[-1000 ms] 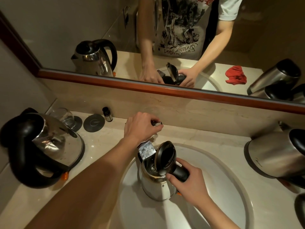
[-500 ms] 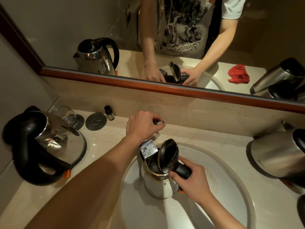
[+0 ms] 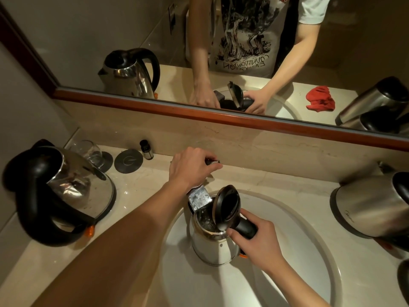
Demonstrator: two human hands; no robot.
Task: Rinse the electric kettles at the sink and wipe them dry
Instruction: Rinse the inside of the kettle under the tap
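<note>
A steel electric kettle [image 3: 212,247] stands upright in the white sink basin [image 3: 298,251], its black lid [image 3: 226,207] flipped open. My right hand [image 3: 256,242] grips its black handle. The flat chrome tap spout [image 3: 199,198] ends right over the kettle's mouth. My left hand [image 3: 190,167] is closed over the tap handle [image 3: 212,161] at the back of the counter. Whether water is running I cannot tell. A second steel kettle [image 3: 73,191] with a black handle stands on the counter at left. A third kettle [image 3: 371,207] is at right.
A drinking glass [image 3: 90,149], a round dark coaster [image 3: 128,161] and a small bottle [image 3: 146,149] sit at the back left. The mirror [image 3: 88,41] above the wooden ledge reflects a red cloth [image 3: 319,99] lying on the counter to the right.
Both hands hold their places, left on the tap handle and right on the kettle handle. Only the view has shifted slightly.
</note>
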